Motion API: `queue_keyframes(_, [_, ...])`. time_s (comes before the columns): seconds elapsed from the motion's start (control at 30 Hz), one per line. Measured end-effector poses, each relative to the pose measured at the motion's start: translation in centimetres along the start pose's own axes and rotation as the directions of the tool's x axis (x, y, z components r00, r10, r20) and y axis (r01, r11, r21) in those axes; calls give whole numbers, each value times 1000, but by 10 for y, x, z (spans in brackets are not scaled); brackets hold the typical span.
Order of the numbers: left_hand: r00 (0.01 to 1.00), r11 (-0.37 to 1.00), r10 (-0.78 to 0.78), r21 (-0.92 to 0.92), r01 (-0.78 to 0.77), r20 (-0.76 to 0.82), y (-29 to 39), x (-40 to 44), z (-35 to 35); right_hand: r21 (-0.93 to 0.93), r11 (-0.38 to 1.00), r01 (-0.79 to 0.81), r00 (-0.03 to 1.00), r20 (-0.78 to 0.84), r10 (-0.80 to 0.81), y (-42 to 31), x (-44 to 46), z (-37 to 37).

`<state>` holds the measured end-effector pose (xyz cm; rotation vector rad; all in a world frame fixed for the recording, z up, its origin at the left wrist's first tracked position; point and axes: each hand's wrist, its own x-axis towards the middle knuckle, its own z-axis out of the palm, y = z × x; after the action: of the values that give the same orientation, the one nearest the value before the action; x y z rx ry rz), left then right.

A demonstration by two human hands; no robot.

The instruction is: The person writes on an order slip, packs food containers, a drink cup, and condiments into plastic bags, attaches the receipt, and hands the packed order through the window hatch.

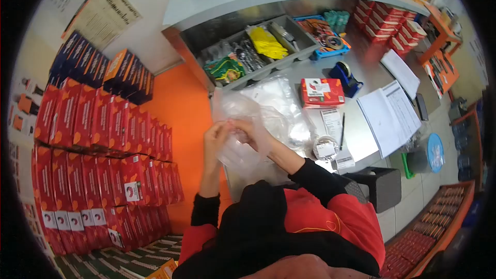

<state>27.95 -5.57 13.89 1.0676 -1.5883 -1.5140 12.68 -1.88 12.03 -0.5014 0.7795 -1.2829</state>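
Note:
A clear plastic bag [240,156] hangs between my two hands over the left end of the metal counter. My left hand [218,133] pinches it from the left, fingers closed. Close beside it, almost touching, my right hand [247,132] is closed on the same bag, partly seen through the film. More clear plastic bags [289,106] lie flat on the counter just beyond my hands. To their right is a red box [322,93] with a white label. Nearer to me, a round container [325,148] with a label stands beside a printed receipt [332,123].
A grey divided tray [305,51] with packets and utensils stands behind the bags. Right of the red box are a blue tape dispenser [347,79], a pen [342,132] and papers [390,113]. Stacked red boxes [93,119] line the left side. A grey bin [385,188] is at the right.

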Motion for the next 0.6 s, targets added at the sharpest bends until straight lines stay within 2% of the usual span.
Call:
queue_keyframes(0.03, [998, 924, -26, -381, 45, 54, -1, -3, -10, -148, 989, 9, 998, -62, -18, -3, 1, -8])
queue_keyframes(0.07, [993, 707, -39, -699, 106, 112, 3, -6, -28, -292, 957, 4, 992, -119, -41, -7, 5, -18])
queue_keyframes(0.13, [961, 775, 39, -616, 145, 275, 31, -4, -82, -623, 774, 109, 889, -288, -357, -6, 44, -95])
queue_keyframes(0.17, [985, 722, -172, -676, 148, 32, 86, -31, -54, -580, 801, 150, 870, -308, -386, -26, 35, -87])
queue_keyframes(0.2, [992, 758, -122, -643, 106, 21, 77, -34, -54, -536, 822, 195, 850, -327, -414, -48, 25, -76])
queue_keyframes(0.23, [997, 792, -71, -607, 62, 9, 66, -35, -53, -404, 897, 179, 872, -357, -334, -51, 30, -72])
queue_keyframes(0.27, [990, 924, 80, -365, -116, -113, 60, -32, -52, -259, 953, 159, 892, -376, -251, -54, 37, -68])
queue_keyframes(0.3, [949, 958, 257, -76, -275, -184, 56, -28, -50, -105, 985, 137, 909, -381, -167, -55, 43, -62])
queue_keyframes(0.33, [917, 937, 347, 124, -328, -197, 41, -20, -57, -17, 994, 105, 946, -306, -105, -55, 39, -47])
queue_keyframes(0.37, [877, 877, 434, 322, -357, -208, 26, -13, -63, -24, 997, 77, 974, -213, -81, -51, 35, -33])
queue_keyframes(0.43, [868, 827, 429, 495, -265, -251, -25, 11, -103, -57, 998, 19, 1000, -19, -21, -45, 23, -9])
queue_keyframes(0.47, [909, 943, 304, 227, -244, -286, -19, 7, -103, -75, 997, 7, 997, -81, -13, -52, 12, 2])
queue_keyframes(0.5, [944, 979, 172, -56, -195, -281, -6, -1, -104, -9, 997, 77, 988, -136, -78, -42, 23, -14])
queue_keyframes(0.53, [969, 934, 44, -335, -127, -243, 1, -7, -105, 49, 988, 147, 972, -193, -135, -27, 44, -43])
queue_keyframes(0.57, [937, 953, 114, -229, -197, -331, 2, -7, -99, 92, 972, 217, 951, -245, -189, -22, 57, -59])
queue_keyframes(0.6, [890, 958, 189, -119, -260, -415, 4, -4, -87, -18, 975, 220, 929, -301, -215, -28, 49, -53])
